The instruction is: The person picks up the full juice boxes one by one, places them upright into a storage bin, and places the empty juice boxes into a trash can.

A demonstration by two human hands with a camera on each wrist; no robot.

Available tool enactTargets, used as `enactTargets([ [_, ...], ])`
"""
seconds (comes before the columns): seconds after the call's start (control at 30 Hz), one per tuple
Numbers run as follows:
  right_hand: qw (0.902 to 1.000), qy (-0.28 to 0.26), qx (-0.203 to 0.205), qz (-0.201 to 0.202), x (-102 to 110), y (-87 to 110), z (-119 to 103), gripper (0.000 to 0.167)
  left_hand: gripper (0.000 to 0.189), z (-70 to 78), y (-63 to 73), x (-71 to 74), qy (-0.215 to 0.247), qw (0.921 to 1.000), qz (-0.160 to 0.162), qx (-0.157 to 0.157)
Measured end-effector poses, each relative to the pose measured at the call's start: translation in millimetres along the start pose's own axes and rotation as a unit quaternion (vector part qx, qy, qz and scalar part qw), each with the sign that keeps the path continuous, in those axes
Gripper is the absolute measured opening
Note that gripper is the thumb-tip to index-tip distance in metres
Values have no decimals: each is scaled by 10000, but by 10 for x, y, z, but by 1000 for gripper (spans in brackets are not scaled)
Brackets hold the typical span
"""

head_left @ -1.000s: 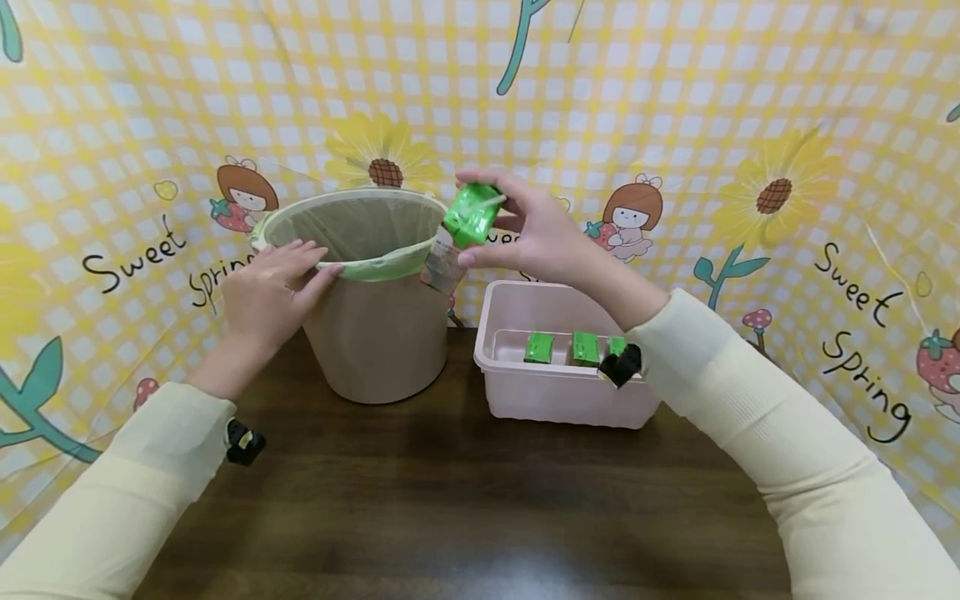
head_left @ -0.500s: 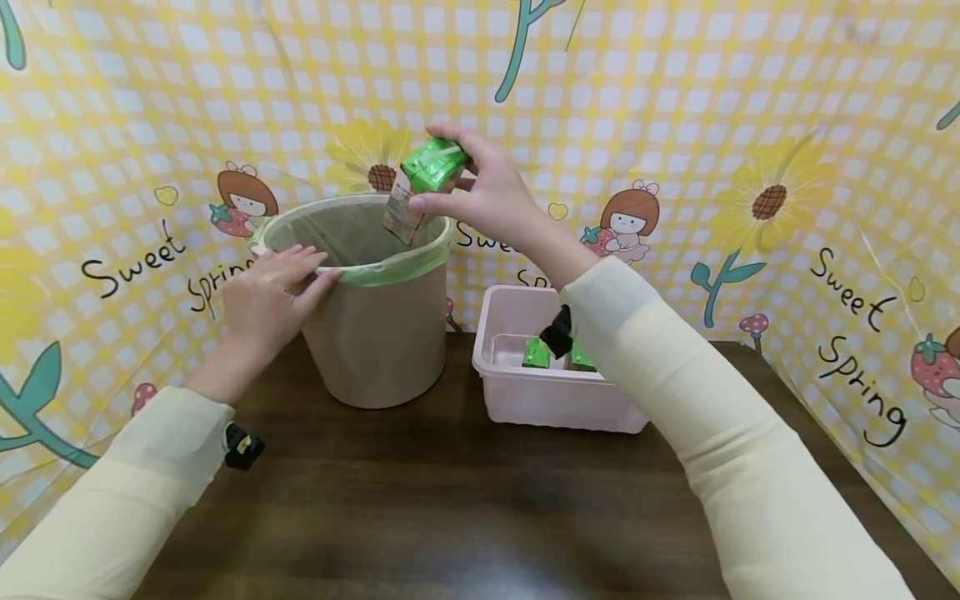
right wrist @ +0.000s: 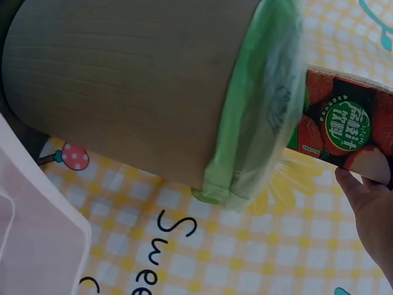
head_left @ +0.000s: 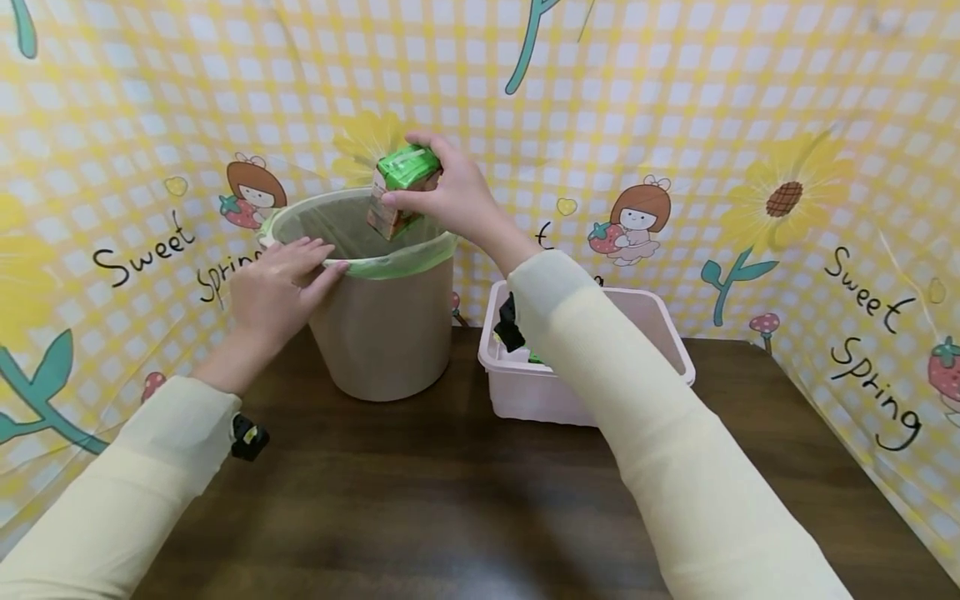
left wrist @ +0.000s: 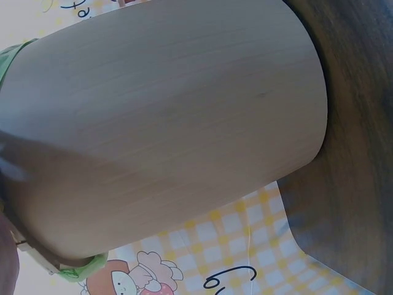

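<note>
My right hand (head_left: 459,193) grips a juice box (head_left: 408,167) with a green top, tilted, its lower end over the bin's opening. In the right wrist view the juice box (right wrist: 347,126) shows a red side with lychees, and its end passes behind the liner's edge. The round beige trash bin (head_left: 382,333) stands upright on the table, lined with a pale green bag (head_left: 405,262) folded over its rim. My left hand (head_left: 273,287) rests on the bin's near-left rim, fingers lying over the edge. The left wrist view is mostly filled by the bin's side (left wrist: 172,123).
A pale pink plastic tub (head_left: 517,396) stands right of the bin, partly hidden by my right sleeve. A bit of a green box (head_left: 535,358) shows inside. Behind is a yellow checked cloth (head_left: 675,83); the dark wooden table (head_left: 420,492) extends in front.
My right hand has carried the juice box left from beside the bin to over its opening. My left hand stays at the rim. My right sleeve now covers more of the tub.
</note>
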State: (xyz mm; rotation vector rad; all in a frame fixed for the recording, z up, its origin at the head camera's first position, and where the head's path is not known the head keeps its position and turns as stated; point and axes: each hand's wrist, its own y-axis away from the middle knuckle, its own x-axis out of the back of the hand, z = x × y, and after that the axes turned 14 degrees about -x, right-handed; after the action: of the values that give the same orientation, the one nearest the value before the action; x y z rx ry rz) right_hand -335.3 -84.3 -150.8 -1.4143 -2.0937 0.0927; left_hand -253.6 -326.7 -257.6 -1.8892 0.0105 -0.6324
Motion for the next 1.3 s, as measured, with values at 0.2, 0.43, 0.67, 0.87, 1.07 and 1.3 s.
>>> enactTargets([
  [0.2, 10000, -11, -9, -6, -124, -72, 42, 79, 37, -11, -1, -2, -50, 9999, -93, -22],
  [0.43, 9992, 282, -279, -75, -193, -105, 78, 77, 36, -25, 2, 1, -25, 9999, -120, -11],
  [0.67, 9955, 807, -471, -150, -264, -113, 101, 78, 36, -19, 0, 7, -40, 9997, -242, 29],
  [0.87, 9901, 1191, -656, -350, -327, -133, 101, 79, 36, -22, -1, 12, -56, 9997, -218, 31],
  [1.07, 9843, 1543, -739, -438, -364, -143, 133, 79, 36, -13, -8, 13, -32, 9998, -185, 24],
  [1.3, 9825, 1563, -856, -543, -391, -143, 142, 81, 37, -4, -1, 18, -31, 9998, -213, 19],
])
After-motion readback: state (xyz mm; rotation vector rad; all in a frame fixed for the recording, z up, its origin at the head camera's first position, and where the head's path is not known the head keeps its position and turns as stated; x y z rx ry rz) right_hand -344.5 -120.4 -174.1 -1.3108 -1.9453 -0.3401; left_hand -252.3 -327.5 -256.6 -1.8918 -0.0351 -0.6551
